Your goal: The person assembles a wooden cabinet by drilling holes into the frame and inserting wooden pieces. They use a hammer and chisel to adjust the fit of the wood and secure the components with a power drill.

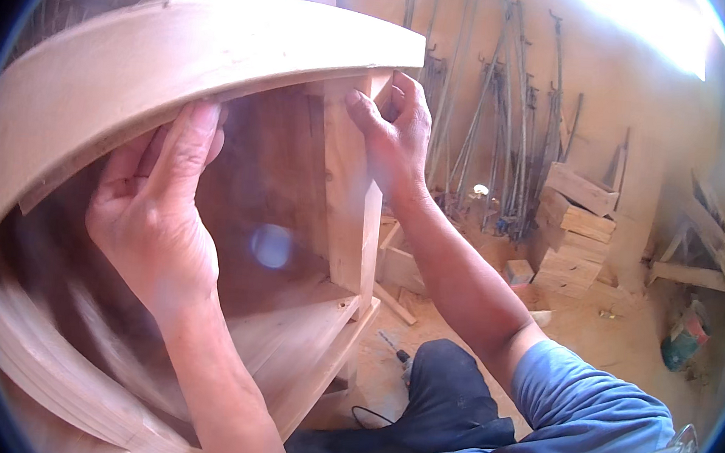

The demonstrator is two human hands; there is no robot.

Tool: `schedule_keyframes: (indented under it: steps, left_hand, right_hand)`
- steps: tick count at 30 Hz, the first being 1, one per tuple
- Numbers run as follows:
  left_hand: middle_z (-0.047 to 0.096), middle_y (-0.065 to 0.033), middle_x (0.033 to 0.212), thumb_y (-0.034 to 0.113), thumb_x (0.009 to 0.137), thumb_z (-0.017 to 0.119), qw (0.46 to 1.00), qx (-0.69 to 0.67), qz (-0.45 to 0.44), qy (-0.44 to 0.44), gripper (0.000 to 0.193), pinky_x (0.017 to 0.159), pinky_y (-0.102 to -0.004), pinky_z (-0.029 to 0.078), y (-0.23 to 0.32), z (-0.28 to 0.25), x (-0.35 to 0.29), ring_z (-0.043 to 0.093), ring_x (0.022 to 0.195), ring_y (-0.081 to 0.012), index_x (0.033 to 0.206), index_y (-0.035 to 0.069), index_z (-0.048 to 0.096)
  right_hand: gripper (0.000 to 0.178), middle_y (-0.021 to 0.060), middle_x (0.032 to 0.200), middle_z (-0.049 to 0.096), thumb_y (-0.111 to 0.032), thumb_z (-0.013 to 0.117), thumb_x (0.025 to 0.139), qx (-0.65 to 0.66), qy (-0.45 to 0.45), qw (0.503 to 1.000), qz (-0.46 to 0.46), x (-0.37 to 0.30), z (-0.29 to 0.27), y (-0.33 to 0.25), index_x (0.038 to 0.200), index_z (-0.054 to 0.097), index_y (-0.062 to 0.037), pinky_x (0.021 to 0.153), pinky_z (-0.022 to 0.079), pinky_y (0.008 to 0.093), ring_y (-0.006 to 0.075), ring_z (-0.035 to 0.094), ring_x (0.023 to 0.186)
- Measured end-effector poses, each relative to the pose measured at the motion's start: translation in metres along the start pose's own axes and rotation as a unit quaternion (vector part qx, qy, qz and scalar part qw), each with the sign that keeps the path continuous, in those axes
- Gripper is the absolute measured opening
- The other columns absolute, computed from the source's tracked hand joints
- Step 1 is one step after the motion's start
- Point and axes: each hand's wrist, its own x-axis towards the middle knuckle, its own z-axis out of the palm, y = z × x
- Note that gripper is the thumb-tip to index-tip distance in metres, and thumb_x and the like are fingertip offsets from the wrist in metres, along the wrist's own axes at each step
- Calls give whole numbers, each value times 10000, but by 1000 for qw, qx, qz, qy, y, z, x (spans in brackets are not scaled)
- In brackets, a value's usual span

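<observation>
A long, pale curved wooden rail [224,41] runs across the top of a wooden cabinet frame. My left hand [164,202] is raised under it, thumb pressed up at the rail's lower edge and fingers curled in behind. At the rail's right end, my right hand [399,136] closes around the top of an upright wooden post [352,200], its thumb on the post's front face. The post stands on a lower wooden board [304,316]. Curved wooden layers [54,364] form the frame's lower left. The left fingertips are partly hidden behind the rail.
Long metal bar clamps [508,110] lean on the back wall. Right of them rise stacked wood blocks [579,231]. A stained green can [685,341] sits on the dusty floor. By my knee lies a tool with a thin shaft [399,350]. Loose wood strips lie near the post.
</observation>
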Motion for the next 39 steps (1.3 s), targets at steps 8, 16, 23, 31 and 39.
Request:
schedule_keyframes:
  steps: [8,16,23,31,39]
  left_hand:
    - [749,-180,1074,132,897,776,999,16,28,-5,298,899,-366,615,-10,-5,1,748,950,-266,1115,-67,735]
    - [753,-167,1030,130,889,787,999,-11,30,-2,293,889,-354,613,-13,-5,-1,747,926,-241,1095,-72,737]
    - [753,-167,1024,125,884,788,1000,-11,25,0,303,894,-356,609,-10,-4,0,749,924,-248,1096,-83,731]
    - [748,-170,1068,116,881,785,999,-34,0,-2,284,889,-353,612,-8,-3,-1,751,942,-252,1092,-68,740]
    - [753,-163,1089,155,888,784,1000,-15,10,-1,269,867,-351,625,-9,-3,-2,755,952,-252,1074,-38,758]
  right_hand:
    - [437,49,879,661,-218,822,835,-101,83,991,-39,10,8,1,1106,616,58,736,505,278,108,599,795]
    - [550,113,963,663,-313,845,749,3,40,999,30,7,5,-9,1082,602,51,861,520,356,199,645,928]
    - [496,90,882,699,-269,866,732,27,42,998,26,11,3,-9,1021,629,58,802,540,318,161,672,834]
    - [477,90,838,705,-254,869,730,52,42,998,13,14,1,-4,1003,633,57,770,544,289,140,675,782]
    - [405,92,883,716,-166,846,814,35,34,999,7,13,-1,-6,1038,628,91,730,520,252,127,659,786]
